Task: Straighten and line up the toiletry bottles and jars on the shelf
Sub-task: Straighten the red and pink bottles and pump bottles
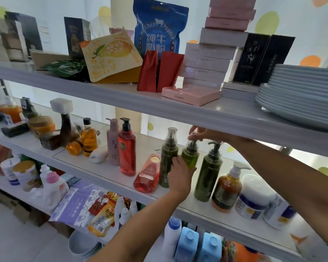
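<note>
The left hand gripped a small bottle of pale green liquid; the right hand pinched its clear cap. It stood upright beyond the left palm.

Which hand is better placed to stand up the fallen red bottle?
Probably left: the left hand is nearer the fallen red bottle; the right hand holds the small green bottle higher up.

Home storeroom: shelves of toiletries, snacks, plates
</note>
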`<state>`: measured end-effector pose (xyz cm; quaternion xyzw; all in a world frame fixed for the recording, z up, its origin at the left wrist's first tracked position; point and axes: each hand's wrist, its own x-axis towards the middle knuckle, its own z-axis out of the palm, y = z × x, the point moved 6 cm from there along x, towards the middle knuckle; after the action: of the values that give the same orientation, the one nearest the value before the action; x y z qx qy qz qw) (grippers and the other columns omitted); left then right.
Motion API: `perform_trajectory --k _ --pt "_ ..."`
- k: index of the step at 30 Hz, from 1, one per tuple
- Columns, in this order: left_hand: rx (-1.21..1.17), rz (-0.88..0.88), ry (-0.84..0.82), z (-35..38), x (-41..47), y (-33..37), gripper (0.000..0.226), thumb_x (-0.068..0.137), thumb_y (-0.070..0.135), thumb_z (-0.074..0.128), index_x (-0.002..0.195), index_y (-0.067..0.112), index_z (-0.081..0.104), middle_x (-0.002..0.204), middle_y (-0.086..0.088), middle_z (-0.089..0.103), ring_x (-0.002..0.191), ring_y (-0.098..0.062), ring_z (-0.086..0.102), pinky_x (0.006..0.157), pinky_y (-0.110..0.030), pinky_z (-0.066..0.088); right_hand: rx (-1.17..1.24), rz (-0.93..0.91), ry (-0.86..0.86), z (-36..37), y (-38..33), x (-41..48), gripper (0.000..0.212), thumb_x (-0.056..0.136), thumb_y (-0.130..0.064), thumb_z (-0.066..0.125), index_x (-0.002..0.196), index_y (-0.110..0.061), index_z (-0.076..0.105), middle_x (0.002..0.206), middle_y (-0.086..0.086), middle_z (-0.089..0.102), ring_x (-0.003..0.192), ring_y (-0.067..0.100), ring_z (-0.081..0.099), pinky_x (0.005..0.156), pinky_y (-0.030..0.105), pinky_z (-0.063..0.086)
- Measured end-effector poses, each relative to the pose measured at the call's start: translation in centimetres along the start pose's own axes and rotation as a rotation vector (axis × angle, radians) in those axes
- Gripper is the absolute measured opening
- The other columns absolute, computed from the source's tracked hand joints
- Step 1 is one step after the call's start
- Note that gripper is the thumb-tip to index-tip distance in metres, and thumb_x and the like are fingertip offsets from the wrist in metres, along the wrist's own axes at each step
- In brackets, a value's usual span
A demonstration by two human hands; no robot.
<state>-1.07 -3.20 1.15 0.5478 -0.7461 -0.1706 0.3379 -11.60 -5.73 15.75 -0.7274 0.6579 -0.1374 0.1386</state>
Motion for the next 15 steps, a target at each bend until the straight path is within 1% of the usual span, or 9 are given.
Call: perform_trajectory --k 1,2,3,4,6,8,11,13,15 --pt "-0.025 -0.015 0.0 0.1 -0.1 -0.2 0.064 0.091 0.049 0.052 0.133 0.005 0.032 0.129 -0.012 0.044 0.106 -0.029 0.06 0.077 -0.041 0.054 -0.012 -0.008 0.001 0.1 0.1 -0.2 0.041 0.082 -0.037 0.068 0.113 -0.011 0.062 0.078 0.006 0.063 0.068 0.015 0.055 0.063 0.019 0.042" --pt "-0.033 -0.017 0.014 0.0 -0.2 -0.4 0.062 0.09 0.049 0.054 0.13 0.006 0.033 0.125 -0.01 0.046 0.103 -0.028 0.061 0.076 -0.041 0.054 -0.004 -0.015 0.013 0.3 0.3 -0.2 0.041 0.082 -0.032 0.07 0.116 -0.011 0.06 0.089 0.013 0.064 0.075 0.021 0.058 0.063 0.018 0.043" --pt "-0.041 -0.024 0.014 -0.1 -0.3 -0.4 0.06 0.09 0.048 0.055 0.128 0.007 0.034 0.122 -0.009 0.047 0.1 -0.028 0.062 0.075 -0.041 0.055 -0.002 -0.01 0.01 0.4 0.3 -0.4 0.043 0.082 -0.028 0.071 0.119 -0.012 0.058 0.1 0.017 0.063 0.085 0.026 0.059 0.063 0.017 0.045" --pt "-0.037 -0.019 0.013 0.0 -0.2 -0.4 0.059 0.089 0.048 0.055 0.126 0.008 0.035 0.12 -0.009 0.048 0.098 -0.028 0.063 0.073 -0.042 0.055 0.002 0.002 0.017 0.4 0.4 -0.4 0.044 0.082 -0.027 0.071 0.121 -0.012 0.057 0.105 0.017 0.061 0.088 0.027 0.058 0.061 0.015 0.046" --pt "-0.021 0.002 -0.012 0.0 -0.3 -0.3 0.056 0.09 0.048 0.054 0.124 0.007 0.036 0.118 -0.009 0.048 0.098 -0.028 0.062 0.072 -0.042 0.054 0.009 0.051 0.017 0.6 0.7 -0.2 0.042 0.083 -0.027 0.07 0.119 -0.009 0.056 0.096 0.01 0.056 0.079 0.015 0.054 0.051 0.01 0.045" --pt "-0.002 0.022 -0.04 0.2 -0.4 -0.3 0.054 0.092 0.047 0.051 0.126 0.007 0.037 0.119 -0.009 0.048 0.101 -0.027 0.06 0.073 -0.041 0.052 0.055 0.094 0.022 0.8 1.2 -0.1 0.04 0.083 -0.026 0.07 0.114 -0.004 0.056 0.09 0.007 0.054 0.068 0.007 0.051 0.047 0.009 0.043" --pt "0.011 0.023 -0.073 0.3 -0.8 -0.6 0.051 0.093 0.045 0.051 0.127 0.009 0.037 0.119 -0.008 0.05 0.101 -0.025 0.061 0.078 -0.041 0.054 0.119 0.13 0.051 0.8 1.8 -0.1 0.039 0.082 -0.025 0.071 0.108 -0.001 0.057 0.084 0.007 0.056 0.062 0.007 0.051 0.051 0.013 0.044" --pt "0.006 0.017 -0.101 0.6 -0.9 -0.9 0.049 0.093 0.043 0.051 0.127 0.01 0.038 0.119 -0.007 0.053 0.103 -0.025 0.062 0.081 -0.041 0.054 0.131 0.148 0.072 0.8 1.8 -0.2 0.034 0.082 -0.027 0.072 0.102 -0.004 0.058 0.074 0.001 0.055 0.061 0.008 0.051 0.052 0.015 0.043" --pt "-0.01 0.013 -0.128 0.8 -1.0 -1.2 0.045 0.094 0.041 0.052 0.126 0.012 0.039 0.118 -0.006 0.056 0.105 -0.024 0.062 0.085 -0.04 0.052 0.105 0.158 0.086 0.8 1.8 0.0 0.031 0.081 -0.032 0.072 0.095 -0.008 0.058 0.069 0.0 0.056 0.06 0.01 0.052 0.052 0.016 0.044"
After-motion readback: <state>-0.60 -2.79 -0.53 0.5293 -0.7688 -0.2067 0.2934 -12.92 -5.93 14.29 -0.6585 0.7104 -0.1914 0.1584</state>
